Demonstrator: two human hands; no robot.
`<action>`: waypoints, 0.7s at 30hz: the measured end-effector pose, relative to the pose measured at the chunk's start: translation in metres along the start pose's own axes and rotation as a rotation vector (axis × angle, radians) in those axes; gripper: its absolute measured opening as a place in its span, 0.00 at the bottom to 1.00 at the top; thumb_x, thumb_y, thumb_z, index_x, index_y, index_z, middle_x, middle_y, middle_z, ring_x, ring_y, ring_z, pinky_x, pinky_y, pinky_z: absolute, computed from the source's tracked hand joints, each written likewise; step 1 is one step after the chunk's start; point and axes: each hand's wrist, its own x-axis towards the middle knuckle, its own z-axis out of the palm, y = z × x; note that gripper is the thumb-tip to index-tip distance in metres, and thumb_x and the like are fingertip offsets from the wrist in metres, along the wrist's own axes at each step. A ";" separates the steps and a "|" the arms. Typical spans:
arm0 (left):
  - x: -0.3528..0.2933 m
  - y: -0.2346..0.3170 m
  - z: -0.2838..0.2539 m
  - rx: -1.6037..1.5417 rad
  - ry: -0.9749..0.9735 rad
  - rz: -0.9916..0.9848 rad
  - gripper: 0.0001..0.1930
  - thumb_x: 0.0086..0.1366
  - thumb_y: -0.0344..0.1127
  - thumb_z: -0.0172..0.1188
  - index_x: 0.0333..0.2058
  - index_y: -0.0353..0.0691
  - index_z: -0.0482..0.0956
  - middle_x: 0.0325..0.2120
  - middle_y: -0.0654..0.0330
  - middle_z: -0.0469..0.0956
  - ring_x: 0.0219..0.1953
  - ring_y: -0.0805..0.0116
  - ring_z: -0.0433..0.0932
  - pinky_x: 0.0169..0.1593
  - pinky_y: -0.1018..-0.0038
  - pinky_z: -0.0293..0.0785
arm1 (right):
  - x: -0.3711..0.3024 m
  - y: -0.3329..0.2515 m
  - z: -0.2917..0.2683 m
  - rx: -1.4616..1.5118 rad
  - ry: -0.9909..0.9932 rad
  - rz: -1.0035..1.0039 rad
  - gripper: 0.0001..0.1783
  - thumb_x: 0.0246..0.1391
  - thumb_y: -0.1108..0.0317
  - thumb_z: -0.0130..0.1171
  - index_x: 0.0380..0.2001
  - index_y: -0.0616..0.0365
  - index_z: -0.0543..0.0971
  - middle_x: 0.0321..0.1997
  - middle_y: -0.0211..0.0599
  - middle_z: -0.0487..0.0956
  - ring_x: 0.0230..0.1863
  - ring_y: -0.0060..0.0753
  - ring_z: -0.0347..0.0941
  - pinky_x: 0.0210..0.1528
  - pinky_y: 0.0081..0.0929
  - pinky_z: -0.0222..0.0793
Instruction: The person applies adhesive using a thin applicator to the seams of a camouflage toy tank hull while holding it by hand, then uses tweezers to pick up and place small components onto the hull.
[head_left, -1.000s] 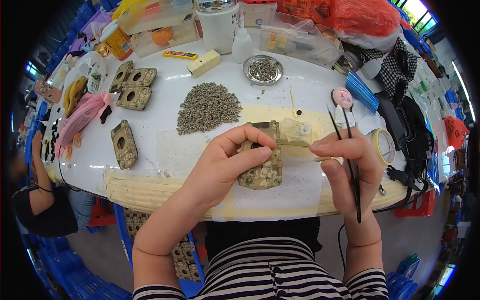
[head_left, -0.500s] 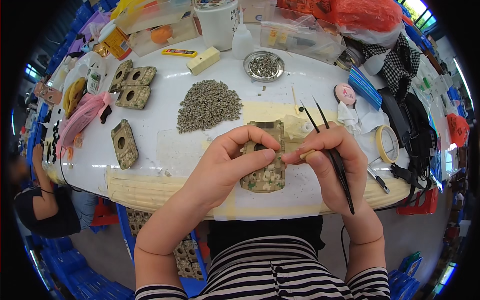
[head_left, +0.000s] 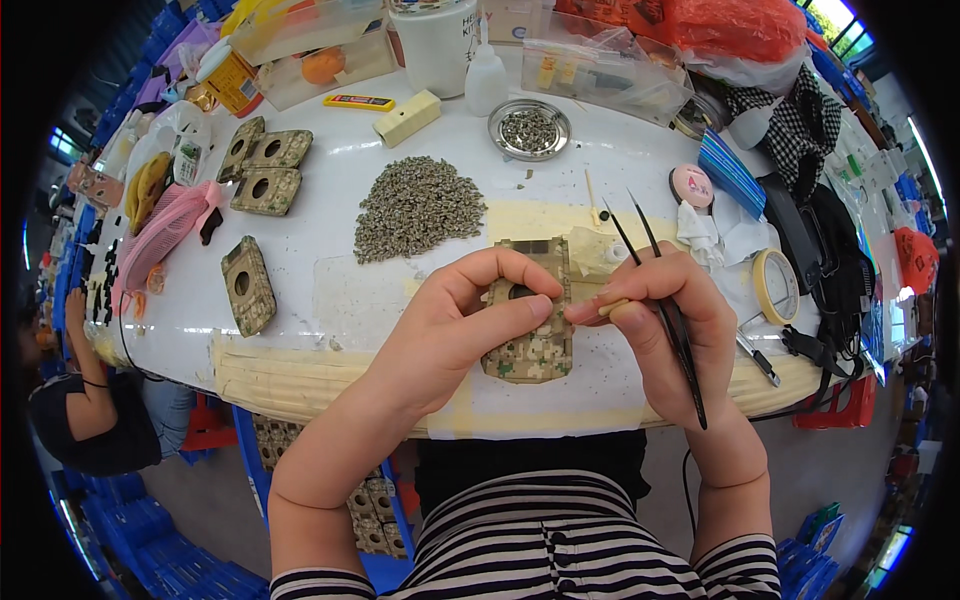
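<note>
My left hand [head_left: 450, 325] is closed on a camouflage-patterned model tank hull [head_left: 530, 360] that has a round hole in its top. Its thumb and forefinger lie over the hull's upper side. In my right hand [head_left: 695, 310] is a pair of black tweezers [head_left: 687, 372], tips pointing up and apart. Between that hand's thumb and fingers pokes out the end of a thin wooden stick [head_left: 615, 307], close to the hull's right edge. Whatever lies under the fingertips is too small to make out. Beyond the left hand is a heap of small camouflage parts [head_left: 418, 210].
More camouflage hulls [head_left: 248, 285] lie at the left. A round metal dish [head_left: 530, 130] of small parts, a squeeze bottle [head_left: 486, 85] and a beige block [head_left: 408, 118] stand farther back. At right are a tape roll [head_left: 774, 286] and a knife [head_left: 757, 358]. Another person [head_left: 95, 410] sits far left.
Both hands keep almost the same pose. The view and the hull have shifted only very slightly.
</note>
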 end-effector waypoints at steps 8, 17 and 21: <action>-0.001 0.003 0.002 -0.020 0.006 -0.012 0.06 0.62 0.27 0.56 0.37 0.35 0.72 0.36 0.56 0.77 0.41 0.62 0.80 0.43 0.72 0.78 | -0.003 0.004 -0.015 -0.127 0.271 -0.009 0.03 0.57 0.76 0.54 0.34 0.65 0.73 0.34 0.36 0.77 0.32 0.23 0.73 0.36 0.19 0.68; -0.001 0.003 0.004 -0.030 0.078 0.053 0.06 0.62 0.27 0.53 0.38 0.36 0.72 0.37 0.54 0.77 0.41 0.62 0.81 0.40 0.73 0.79 | 0.004 0.024 -0.023 -0.902 0.313 -0.288 0.09 0.43 0.78 0.65 0.30 0.60 0.77 0.33 0.42 0.76 0.34 0.39 0.74 0.36 0.30 0.69; 0.000 0.003 0.002 -0.015 0.104 0.105 0.06 0.63 0.28 0.53 0.38 0.36 0.72 0.37 0.53 0.78 0.41 0.61 0.80 0.41 0.74 0.79 | 0.002 0.021 -0.022 -0.946 0.242 -0.199 0.11 0.44 0.72 0.65 0.34 0.61 0.78 0.37 0.45 0.77 0.42 0.44 0.75 0.43 0.32 0.69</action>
